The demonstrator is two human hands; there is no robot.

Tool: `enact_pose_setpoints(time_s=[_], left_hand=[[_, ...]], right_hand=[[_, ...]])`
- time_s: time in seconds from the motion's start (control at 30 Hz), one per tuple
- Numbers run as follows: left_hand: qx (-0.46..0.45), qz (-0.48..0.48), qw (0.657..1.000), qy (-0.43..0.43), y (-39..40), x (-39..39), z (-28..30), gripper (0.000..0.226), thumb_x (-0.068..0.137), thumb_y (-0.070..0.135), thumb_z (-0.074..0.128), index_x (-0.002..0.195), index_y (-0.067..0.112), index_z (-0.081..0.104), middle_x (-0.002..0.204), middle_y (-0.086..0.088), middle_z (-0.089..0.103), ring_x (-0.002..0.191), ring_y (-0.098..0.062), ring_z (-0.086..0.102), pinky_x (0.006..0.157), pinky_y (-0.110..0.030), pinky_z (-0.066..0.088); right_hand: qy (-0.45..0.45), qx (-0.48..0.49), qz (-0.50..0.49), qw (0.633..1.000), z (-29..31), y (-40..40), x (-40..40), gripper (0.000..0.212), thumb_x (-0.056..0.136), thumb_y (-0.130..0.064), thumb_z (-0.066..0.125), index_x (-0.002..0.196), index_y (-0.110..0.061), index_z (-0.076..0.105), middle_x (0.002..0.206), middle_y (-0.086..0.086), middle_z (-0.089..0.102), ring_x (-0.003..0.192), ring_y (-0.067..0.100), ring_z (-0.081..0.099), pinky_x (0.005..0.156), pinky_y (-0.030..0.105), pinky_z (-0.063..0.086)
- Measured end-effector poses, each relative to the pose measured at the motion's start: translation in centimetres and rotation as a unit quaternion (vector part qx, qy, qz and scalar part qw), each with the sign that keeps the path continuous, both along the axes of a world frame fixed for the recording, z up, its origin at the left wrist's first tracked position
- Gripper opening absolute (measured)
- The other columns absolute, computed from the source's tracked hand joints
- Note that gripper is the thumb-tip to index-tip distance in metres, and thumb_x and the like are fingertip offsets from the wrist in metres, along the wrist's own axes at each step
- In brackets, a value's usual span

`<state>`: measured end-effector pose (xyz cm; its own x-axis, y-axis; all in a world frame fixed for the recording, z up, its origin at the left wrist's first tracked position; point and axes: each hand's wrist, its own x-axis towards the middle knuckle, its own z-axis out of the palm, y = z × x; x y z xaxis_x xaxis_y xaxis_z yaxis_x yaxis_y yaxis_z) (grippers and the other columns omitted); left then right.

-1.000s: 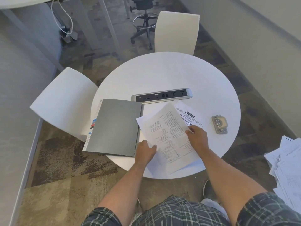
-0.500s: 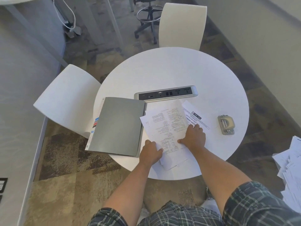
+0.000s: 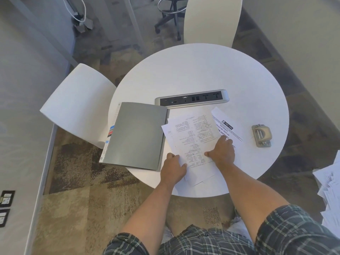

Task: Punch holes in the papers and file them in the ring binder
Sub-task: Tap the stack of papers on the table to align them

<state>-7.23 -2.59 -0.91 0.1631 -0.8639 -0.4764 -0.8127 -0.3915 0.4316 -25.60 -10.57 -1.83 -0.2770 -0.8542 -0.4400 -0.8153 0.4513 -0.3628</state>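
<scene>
At the bottom of the frame a plaid short-sleeved shirt fills the lower edge, with two bare forearms reaching up toward a round white table in the centre. The left hand sits at the near rim of the table, fingers curled over the lower left edge of a loose stack of white printed papers, gripping that edge. The right hand lies flat on the same stack, fingers spread and pressing down, thumb pointing left; it grasps nothing. The sheets are fanned unevenly, and one with a bold black heading protrudes to the right from beneath the rest. Touching the stack on its left lies a grey ring binder, cover open, overhanging the left table rim. To the right of the papers, well apart from them, stands a small beige metal hole punch. Just beyond the papers a silver and black power socket strip is set into the tabletop. A white chair stands at centre left and another white chair at the top. A heap of white sheets occupies the right edge.
</scene>
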Motion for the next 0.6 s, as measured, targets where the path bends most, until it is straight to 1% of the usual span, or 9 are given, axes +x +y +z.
enact_pose_setpoints(time_s=[0.13,0.23,0.33,0.4,0.43,0.5,0.53,0.57,0.6], left_hand=[[-0.025,0.065,0.998,0.003,0.2,-0.9,0.1,0.048,0.094,0.038,0.063,0.134,0.011,0.057,0.135,-0.005,0.045,0.125,-0.022,0.05,0.09,-0.032,0.047],[-0.023,0.179,0.981,0.066,-0.3,-2.0,0.7,0.055,0.093,0.035,0.065,0.139,0.009,0.052,0.14,-0.008,0.045,0.124,-0.025,0.053,0.09,-0.03,0.045],[-0.018,0.286,0.947,0.144,-1.4,-2.4,1.1,0.059,0.093,0.028,0.066,0.144,0.006,0.046,0.139,-0.01,0.052,0.12,-0.027,0.058,0.082,-0.027,0.042],[-0.01,0.336,0.924,0.184,-2.2,-2.2,1.1,0.056,0.092,0.025,0.067,0.141,0.003,0.048,0.134,-0.009,0.057,0.109,-0.025,0.061,0.081,-0.028,0.045],[-0.005,0.366,0.907,0.209,-2.5,-1.9,0.7,0.057,0.091,0.024,0.069,0.141,0.004,0.048,0.132,-0.007,0.058,0.105,-0.024,0.06,0.083,-0.03,0.049],[0.013,0.417,0.87,0.263,-3.0,-1.2,0.1,0.059,0.089,0.024,0.073,0.14,0.006,0.048,0.132,-0.009,0.06,0.106,-0.024,0.063,0.092,-0.037,0.056],[0.017,0.43,0.857,0.284,-3.2,-1.0,0.0,0.052,0.088,0.023,0.074,0.132,0.007,0.053,0.128,-0.01,0.063,0.102,-0.024,0.065,0.089,-0.037,0.057],[0.014,0.435,0.849,0.299,-3.5,-0.6,-0.3,0.035,0.087,0.02,0.075,0.116,0.006,0.06,0.119,-0.012,0.067,0.091,-0.023,0.067,0.079,-0.033,0.057],[0.011,0.437,0.844,0.309,-3.7,-0.3,-0.4,0.018,0.087,0.017,0.075,0.095,0.008,0.063,0.106,-0.014,0.07,0.076,-0.02,0.065,0.067,-0.028,0.052]], right_hand=[[0.107,-0.011,0.04,0.993,-0.3,0.8,-0.1,0.091,0.066,-0.056,0.087,0.131,-0.007,0.046,0.124,0.013,0.057,0.111,0.03,0.058,0.088,0.039,0.048],[0.11,-0.027,0.035,0.993,-0.8,1.6,-0.6,0.093,0.066,-0.063,0.084,0.13,-0.007,0.047,0.123,0.014,0.056,0.112,0.031,0.055,0.086,0.039,0.048],[0.104,-0.038,0.055,0.992,-1.0,2.0,-1.1,0.094,0.066,-0.064,0.083,0.13,-0.006,0.046,0.122,0.014,0.055,0.112,0.031,0.054,0.083,0.038,0.05],[0.103,-0.038,0.063,0.992,-0.8,2.1,-1.2,0.094,0.067,-0.065,0.083,0.132,-0.007,0.046,0.123,0.014,0.054,0.112,0.03,0.053,0.082,0.037,0.051],[0.101,-0.036,0.067,0.992,-0.7,2.2,-1.2,0.093,0.068,-0.064,0.083,0.132,-0.008,0.045,0.123,0.013,0.054,0.112,0.029,0.053,0.081,0.036,0.051],[0.1,-0.034,0.074,0.992,-0.6,2.4,-1.3,0.09,0.069,-0.064,0.082,0.131,-0.01,0.045,0.124,0.011,0.053,0.113,0.027,0.052,0.078,0.034,0.05],[0.1,-0.034,0.078,0.991,-0.6,2.4,-1.3,0.089,0.069,-0.064,0.082,0.13,-0.01,0.045,0.123,0.01,0.052,0.112,0.027,0.052,0.076,0.033,0.049],[0.101,-0.036,0.082,0.991,-0.6,2.5,-1.3,0.088,0.07,-0.064,0.081,0.129,-0.01,0.046,0.122,0.01,0.052,0.111,0.026,0.053,0.075,0.033,0.049],[0.102,-0.038,0.086,0.99,-0.6,2.5,-1.4,0.087,0.07,-0.064,0.081,0.129,-0.01,0.046,0.122,0.009,0.053,0.111,0.026,0.053,0.075,0.033,0.049]])
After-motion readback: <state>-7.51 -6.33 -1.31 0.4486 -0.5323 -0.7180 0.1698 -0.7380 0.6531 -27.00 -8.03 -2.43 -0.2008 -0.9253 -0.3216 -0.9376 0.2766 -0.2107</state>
